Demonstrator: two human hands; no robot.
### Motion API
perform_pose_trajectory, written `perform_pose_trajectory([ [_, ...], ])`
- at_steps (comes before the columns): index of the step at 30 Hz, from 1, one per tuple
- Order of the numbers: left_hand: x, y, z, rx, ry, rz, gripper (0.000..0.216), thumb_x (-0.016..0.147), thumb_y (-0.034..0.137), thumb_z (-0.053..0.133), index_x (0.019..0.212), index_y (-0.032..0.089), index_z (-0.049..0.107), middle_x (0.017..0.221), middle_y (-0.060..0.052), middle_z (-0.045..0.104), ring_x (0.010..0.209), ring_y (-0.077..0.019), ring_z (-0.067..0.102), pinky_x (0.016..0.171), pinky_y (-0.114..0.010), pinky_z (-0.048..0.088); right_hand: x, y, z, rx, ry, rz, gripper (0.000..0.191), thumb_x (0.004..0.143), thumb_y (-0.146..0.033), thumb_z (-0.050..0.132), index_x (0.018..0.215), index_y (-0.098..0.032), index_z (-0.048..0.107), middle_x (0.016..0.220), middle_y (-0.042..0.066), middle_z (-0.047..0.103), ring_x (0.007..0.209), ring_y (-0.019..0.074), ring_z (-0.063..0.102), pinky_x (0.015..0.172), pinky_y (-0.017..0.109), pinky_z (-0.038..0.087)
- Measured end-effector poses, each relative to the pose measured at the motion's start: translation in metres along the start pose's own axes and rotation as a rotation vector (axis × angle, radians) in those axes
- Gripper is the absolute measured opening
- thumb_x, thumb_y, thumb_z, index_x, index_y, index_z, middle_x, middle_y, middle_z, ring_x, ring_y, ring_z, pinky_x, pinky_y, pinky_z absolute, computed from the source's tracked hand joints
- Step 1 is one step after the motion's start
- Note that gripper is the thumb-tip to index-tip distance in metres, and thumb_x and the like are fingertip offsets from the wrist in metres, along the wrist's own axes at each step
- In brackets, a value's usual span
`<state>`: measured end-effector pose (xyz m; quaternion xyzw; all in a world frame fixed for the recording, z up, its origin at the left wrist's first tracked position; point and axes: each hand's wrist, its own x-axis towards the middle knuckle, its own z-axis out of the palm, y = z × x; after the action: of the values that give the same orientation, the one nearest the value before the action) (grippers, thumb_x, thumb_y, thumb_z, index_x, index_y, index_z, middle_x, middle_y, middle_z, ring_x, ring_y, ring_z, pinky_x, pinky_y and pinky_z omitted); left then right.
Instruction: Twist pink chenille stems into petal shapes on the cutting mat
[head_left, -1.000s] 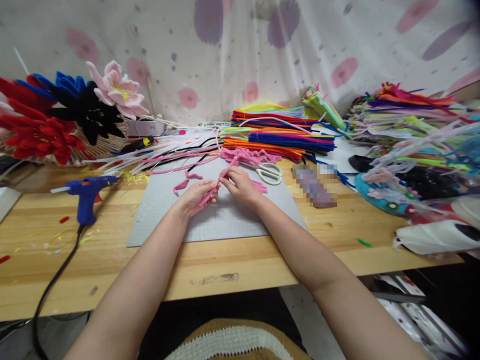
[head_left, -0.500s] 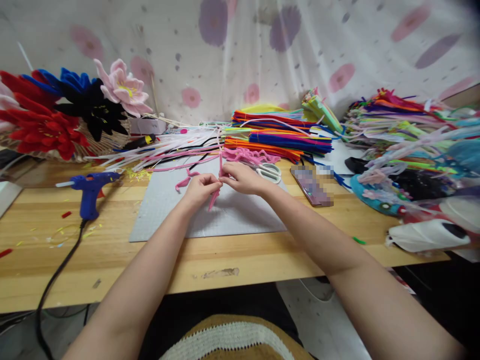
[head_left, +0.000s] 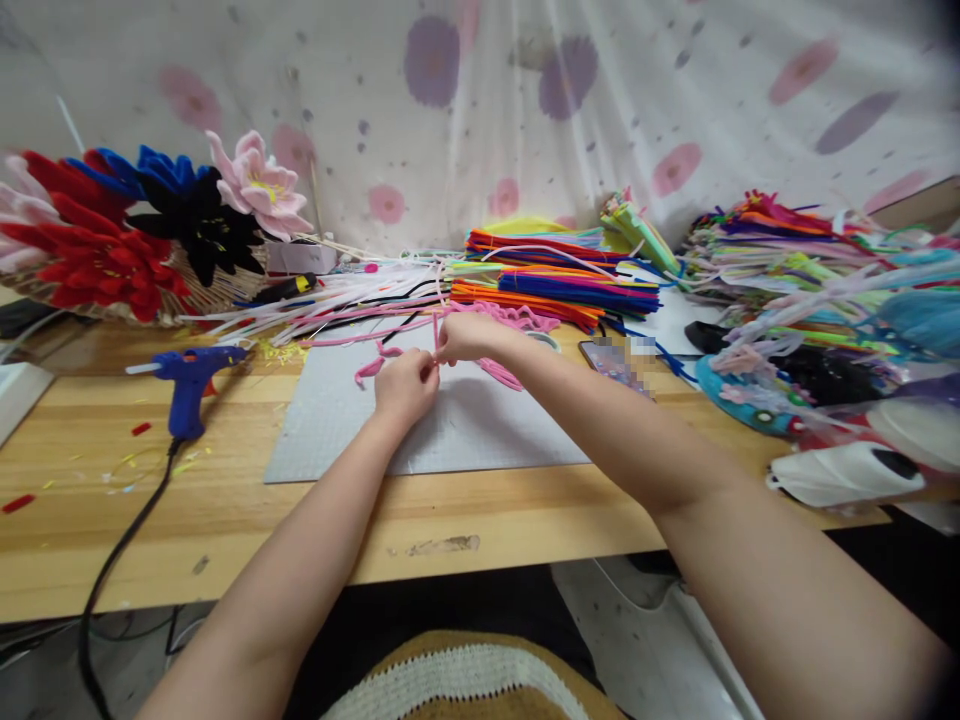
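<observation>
Above the grey cutting mat (head_left: 330,440), my two hands meet fingertip to fingertip around a pink pipe cleaner (head_left: 436,325), whose upper end sticks up between them. My left hand (head_left: 407,388) is closed on its lower part, hiding most of it. From the right, my right hand (head_left: 463,338) pinches the same stem just above. A bent pink pipe cleaner piece (head_left: 369,368) lies on the mat left of my left hand. Behind my right hand is a heap of crinkled pink pipe cleaners (head_left: 517,316), and the scissors (head_left: 551,341) are mostly covered by my forearm.
A blue glue gun (head_left: 191,385) stands at the left with its cord over the table edge. Pipe cleaner bundles (head_left: 577,290) lie at the back. A phone (head_left: 611,362), a white thread spool (head_left: 844,473) and bagged supplies are on the right. Fuzzy flowers (head_left: 199,225) stand back left.
My right hand has turned over, its forearm rising across the scissors and phone. My left hand has rolled, its back now facing me. The pink end hanging below the hands is out of sight.
</observation>
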<state>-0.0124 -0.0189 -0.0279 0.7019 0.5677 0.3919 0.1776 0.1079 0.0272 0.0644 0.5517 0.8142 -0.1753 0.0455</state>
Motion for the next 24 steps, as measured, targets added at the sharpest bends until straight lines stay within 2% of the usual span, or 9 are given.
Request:
perform_pose_trajectory([
  [2,0.003,0.0,-0.005,-0.35,-0.046,-0.17,0.011,0.068,0.024,0.057,0.061,0.018,0.052,0.061,0.0,0.053,0.06,-0.0128,0.049,0.059,-0.025,0.038,-0.002,0.019,-0.013,0.201,0.074,-0.073,0.016,0.067,-0.03,0.066,0.063,-0.015,0.068,0.064,0.005,0.066,0.057,0.0133,0.055,0.054,0.026,0.04],
  [5,0.008,0.002,-0.015,-0.956,-0.186,-0.407,0.012,0.063,0.022,0.062,0.064,0.016,0.051,0.056,0.003,0.049,0.05,-0.0085,0.046,0.055,-0.024,0.044,-0.006,0.054,-0.022,0.622,0.266,-0.22,0.024,0.071,-0.037,0.062,0.076,-0.015,0.069,0.073,0.005,0.067,0.059,0.0105,0.054,0.054,0.024,0.041],
  [7,0.009,0.004,-0.02,-1.198,-0.266,-0.479,0.012,0.062,0.018,0.062,0.065,0.015,0.051,0.055,0.004,0.048,0.048,-0.007,0.046,0.052,-0.022,0.045,-0.011,0.068,-0.017,0.808,0.311,-0.281,0.025,0.071,-0.035,0.062,0.084,-0.015,0.067,0.082,0.005,0.067,0.063,0.0099,0.055,0.058,0.024,0.043],
  [9,0.008,0.006,-0.022,-1.311,-0.352,-0.503,0.011,0.063,0.015,0.062,0.064,0.014,0.051,0.055,0.004,0.049,0.048,-0.0063,0.047,0.048,-0.02,0.045,-0.016,0.069,-0.004,0.891,0.307,-0.36,0.025,0.069,-0.033,0.064,0.088,-0.015,0.066,0.088,0.005,0.066,0.071,0.0108,0.056,0.063,0.025,0.044],
  [11,0.006,0.006,-0.021,-1.348,-0.426,-0.514,0.01,0.064,0.014,0.062,0.064,0.013,0.052,0.054,0.003,0.049,0.047,-0.0062,0.048,0.046,-0.02,0.046,-0.021,0.06,0.011,0.857,0.254,-0.47,0.025,0.07,-0.032,0.063,0.089,-0.016,0.064,0.093,0.005,0.064,0.078,0.0118,0.057,0.068,0.026,0.044],
  [14,0.004,0.006,-0.016,-1.323,-0.466,-0.511,0.009,0.064,0.015,0.064,0.067,0.012,0.056,0.055,0.002,0.052,0.048,-0.0068,0.05,0.048,-0.02,0.047,-0.025,0.042,0.027,0.683,0.27,-0.524,0.018,0.073,-0.031,0.059,0.078,-0.014,0.062,0.081,0.003,0.062,0.076,0.0116,0.053,0.069,0.025,0.041],
  [19,0.003,0.007,-0.012,-1.186,-0.404,-0.531,0.016,0.059,0.016,0.07,0.07,0.01,0.061,0.058,-0.001,0.058,0.049,-0.0066,0.054,0.047,-0.017,0.043,-0.017,0.038,0.035,0.456,0.306,-0.534,0.015,0.078,-0.028,0.053,0.072,-0.014,0.057,0.07,0.0,0.056,0.067,0.0101,0.047,0.063,0.023,0.036],
  [24,0.003,0.006,-0.009,-1.044,-0.332,-0.509,0.018,0.055,0.021,0.07,0.058,0.013,0.054,0.051,0.002,0.052,0.045,-0.0079,0.05,0.044,-0.019,0.038,-0.012,0.039,0.04,0.224,0.355,-0.493,0.015,0.079,-0.025,0.049,0.073,-0.013,0.057,0.072,0.002,0.057,0.067,0.0104,0.046,0.063,0.023,0.033],
])
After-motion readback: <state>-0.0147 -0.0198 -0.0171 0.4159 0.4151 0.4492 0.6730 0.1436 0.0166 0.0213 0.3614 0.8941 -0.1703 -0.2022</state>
